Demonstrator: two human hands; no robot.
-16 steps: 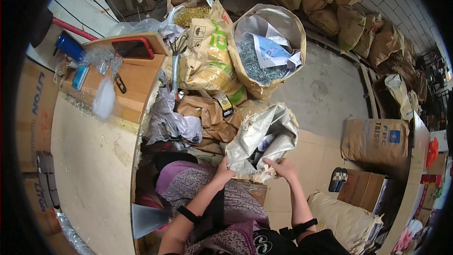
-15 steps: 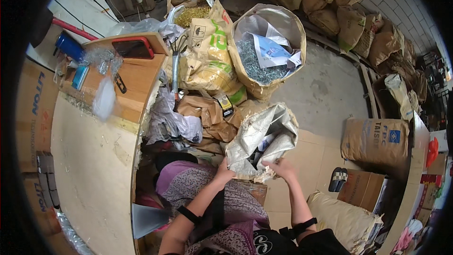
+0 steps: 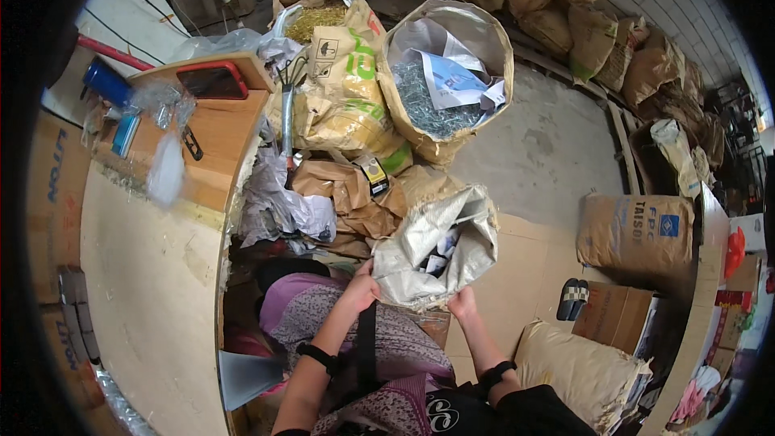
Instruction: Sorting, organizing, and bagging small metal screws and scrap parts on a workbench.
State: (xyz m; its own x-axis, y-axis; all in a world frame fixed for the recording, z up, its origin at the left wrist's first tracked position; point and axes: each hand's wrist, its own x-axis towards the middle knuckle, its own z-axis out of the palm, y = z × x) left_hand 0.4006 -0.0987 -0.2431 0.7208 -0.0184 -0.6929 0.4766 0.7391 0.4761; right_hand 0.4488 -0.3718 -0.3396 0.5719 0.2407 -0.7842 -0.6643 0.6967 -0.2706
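Note:
In front of me a sack [image 3: 401,265] with a whitish woven lining gapes open, some small dark and pale pieces lying inside. My left hand [image 3: 362,287] is closed on its near left edge. At the near right edge my right hand [image 3: 462,303] also grips the sack, its fingertips partly hidden by the material. Crumpled brown paper [image 3: 343,194] lies against the sack's left side, with a small black and yellow packet [image 3: 375,176] on top. Beyond stands a big paper sack [image 3: 505,56] of thin silvery metal pieces, with a printed sheet [image 3: 452,81] on them.
A wooden bench [image 3: 153,274] runs along my left, with a red-cased phone [image 3: 212,81] on its raised board. A yellow-printed sack [image 3: 343,117] stands behind the brown paper. Full sacks [image 3: 593,36] line the back wall. Slippers [image 3: 572,299] and a carton [image 3: 612,319] are at right.
My right hand has moved down and slightly left along the sack's near edge. The sack's mouth has opened wider and shows more of its contents. The whole view has shifted slightly.

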